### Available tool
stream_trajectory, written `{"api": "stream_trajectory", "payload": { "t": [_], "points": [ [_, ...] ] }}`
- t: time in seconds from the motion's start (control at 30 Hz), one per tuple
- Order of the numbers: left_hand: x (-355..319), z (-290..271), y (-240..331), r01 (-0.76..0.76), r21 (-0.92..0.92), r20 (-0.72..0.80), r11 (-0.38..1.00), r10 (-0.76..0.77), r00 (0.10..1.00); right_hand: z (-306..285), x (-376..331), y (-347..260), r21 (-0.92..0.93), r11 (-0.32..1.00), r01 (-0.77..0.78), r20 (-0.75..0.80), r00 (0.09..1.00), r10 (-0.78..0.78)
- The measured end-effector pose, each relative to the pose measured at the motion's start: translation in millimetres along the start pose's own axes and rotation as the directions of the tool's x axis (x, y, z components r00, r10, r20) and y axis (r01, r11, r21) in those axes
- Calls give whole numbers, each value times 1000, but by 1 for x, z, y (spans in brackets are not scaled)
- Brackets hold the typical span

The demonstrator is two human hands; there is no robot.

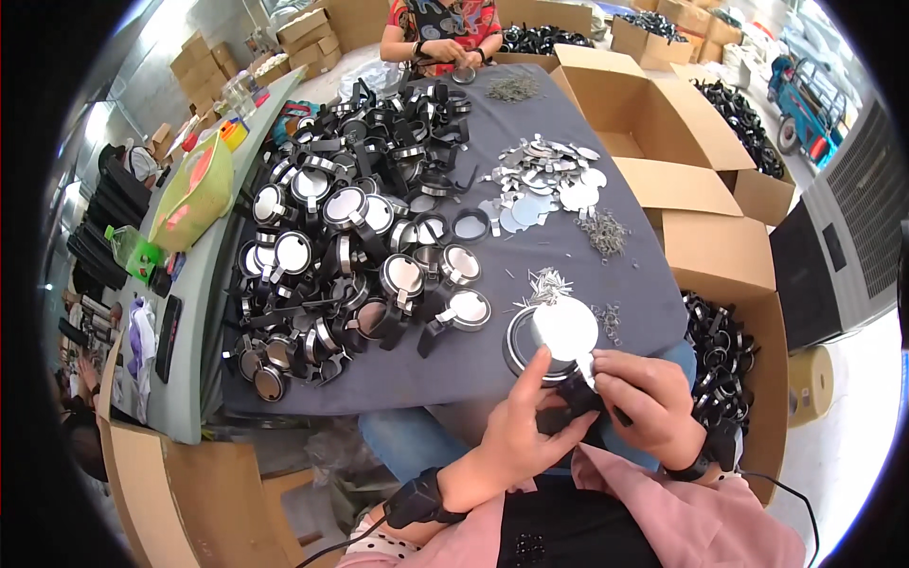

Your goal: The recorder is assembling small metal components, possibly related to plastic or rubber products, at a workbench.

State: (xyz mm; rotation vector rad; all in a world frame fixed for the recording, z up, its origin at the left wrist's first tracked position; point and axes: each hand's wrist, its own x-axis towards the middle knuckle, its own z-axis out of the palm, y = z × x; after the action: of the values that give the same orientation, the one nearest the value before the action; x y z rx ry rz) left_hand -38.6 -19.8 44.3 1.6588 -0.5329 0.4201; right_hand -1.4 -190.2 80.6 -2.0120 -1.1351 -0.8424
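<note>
Nearby, a grey cloth-covered table [559, 256] carries a big heap of black-framed round mirrors [350, 246], shiny and smooth. At its near edge the left hand [516, 431] curls under a round black-rimmed mirror [554, 336] with a bright disc face. Beside it, the right hand [649, 398] pinches the mirror's black handle, fingers pressed together.

Worktop [568, 284]: dark grey cloth cover, pale grey edge at left. Open cardboard boxes [682, 151] along its right side; further stacked cartons [308, 38] at rear left. Large grey louvred unit [852, 218] at right. Pale floor [843, 454], brightly lit. Blue three-wheeled cart [805, 85] at rear right
</note>
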Motion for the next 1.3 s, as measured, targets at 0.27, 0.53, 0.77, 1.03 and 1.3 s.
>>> {"api": "stream_trajectory", "payload": {
  "t": [0.27,0.53,0.77,1.03,1.3],
  "points": [
    [-1,0,0,-31,152,74,988,20,997,0,-2,3,-30,998,51,28,998,-51],
    [0,-2,-2,-7,151,39,988,1,999,6,-7,9,58,997,40,32,999,-42],
    [4,-7,0,42,236,103,971,-68,992,3,-3,8,8,997,78,73,994,-78],
    [-3,-5,-8,149,51,82,988,-153,985,4,-6,0,-84,992,96,89,992,-88],
    [-8,-13,-14,287,-39,115,957,-281,953,2,-10,9,80,996,24,136,990,-35]
  ]
}}
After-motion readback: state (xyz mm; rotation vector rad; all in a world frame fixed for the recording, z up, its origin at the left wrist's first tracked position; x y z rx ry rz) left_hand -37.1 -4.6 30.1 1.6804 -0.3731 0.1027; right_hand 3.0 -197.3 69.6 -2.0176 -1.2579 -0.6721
